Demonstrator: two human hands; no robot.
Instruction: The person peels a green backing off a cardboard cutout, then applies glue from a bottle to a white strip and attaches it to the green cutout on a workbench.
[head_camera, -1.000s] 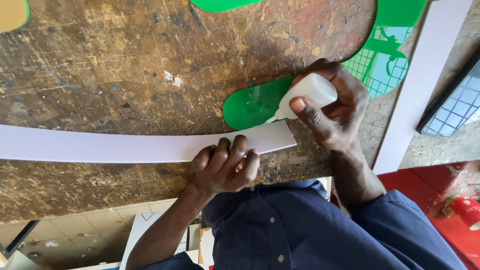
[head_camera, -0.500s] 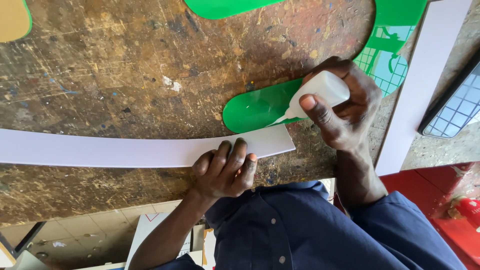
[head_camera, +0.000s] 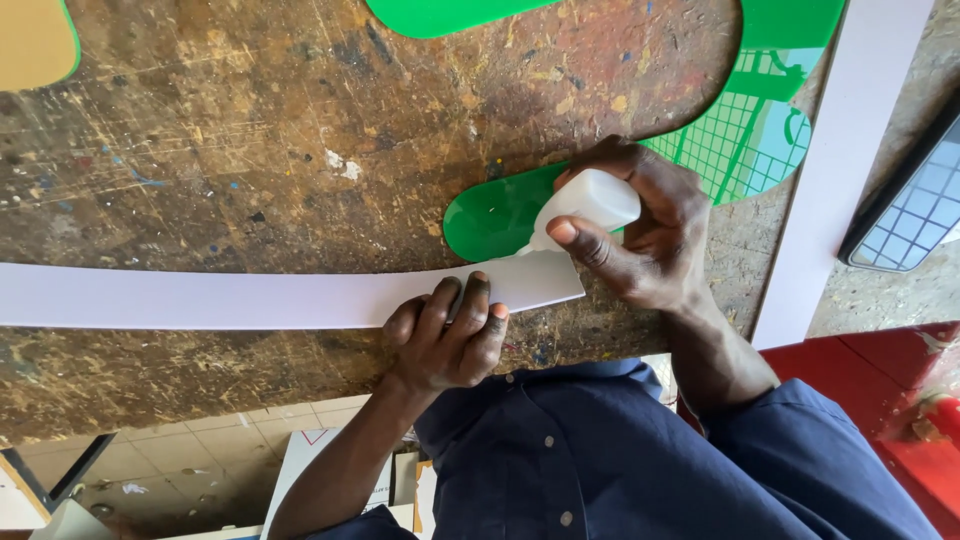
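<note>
Navy-blue cloth of the person's shirt (head_camera: 600, 460) fills the near edge of the view, and both forearms reach out from it over a scarred wooden workbench (head_camera: 250, 130). Nearest the body lies a long white strip (head_camera: 230, 298), thin and flat, its long axis running across the bench from the left edge of the picture to a cut end just under the right hand; it bows slightly along the way. The left hand (head_camera: 445, 335) rests on the strip close to that end, fingers curled and pressing down on it, knuckles toward the body. Just beyond, the right hand (head_camera: 640, 235) is closed around a small white squeeze bottle (head_camera: 585, 205), thumb laid across its side. The bottle is tilted, its narrow nozzle pointing down and toward the left, with the tip at the far edge of the strip near its end, where the strip meets a green acrylic piece (head_camera: 495, 215). That green piece has a rounded end and lies flat on the bench, partly hidden under the right hand. Farther out to the right sits a green grid-patterned sheet (head_camera: 745, 140), and beside it a second white strip (head_camera: 850, 150) runs away from the body. A dark-framed panel with a grid (head_camera: 915, 210) sits at the right edge, and another green shape (head_camera: 440, 12) shows at the far edge of the bench.
</note>
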